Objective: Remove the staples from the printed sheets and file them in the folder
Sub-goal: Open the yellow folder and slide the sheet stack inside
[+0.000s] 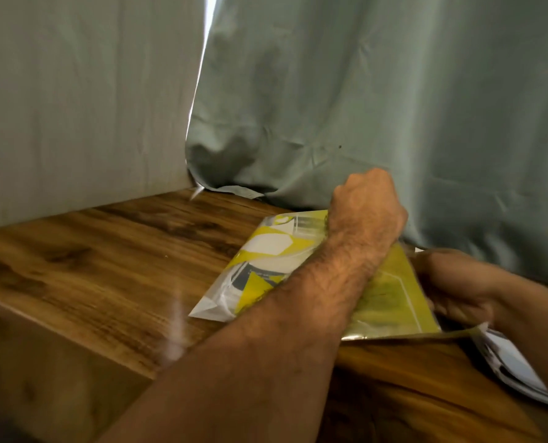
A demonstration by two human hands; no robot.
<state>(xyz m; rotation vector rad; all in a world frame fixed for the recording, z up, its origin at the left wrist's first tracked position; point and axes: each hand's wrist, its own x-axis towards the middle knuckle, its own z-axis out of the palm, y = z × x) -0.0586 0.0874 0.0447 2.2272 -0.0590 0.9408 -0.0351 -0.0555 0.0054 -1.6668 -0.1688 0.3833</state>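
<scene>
The desk point(112, 251) is a wood-grain surface that runs from the left edge of the view to the lower right. Grey-green cloth point(330, 91) hangs behind it along its far edge and on the left side.

The folder point(266, 251) lies flat on the desk toward the far right edge, close to the cloth. It is a translucent plastic sleeve, and yellow, white and dark printed shapes show through it. Its near left corner points toward the middle of the desk.

The left hand point(367, 207) reaches across the folder from the lower left, with the forearm lying over the folder's middle. The fingers are curled into a fist at the folder's far edge. The view shows only the back of the hand, so what the fingers clamp on cannot be told.

The right hand point(458, 286) is at the folder's right edge. Its fingers are curled and pinch the folder's yellow cover there, holding that edge slightly raised off the desk.

The printed sheets point(515, 366) lie under the right forearm at the near right edge of the desk, partly hidden and blurred.
</scene>
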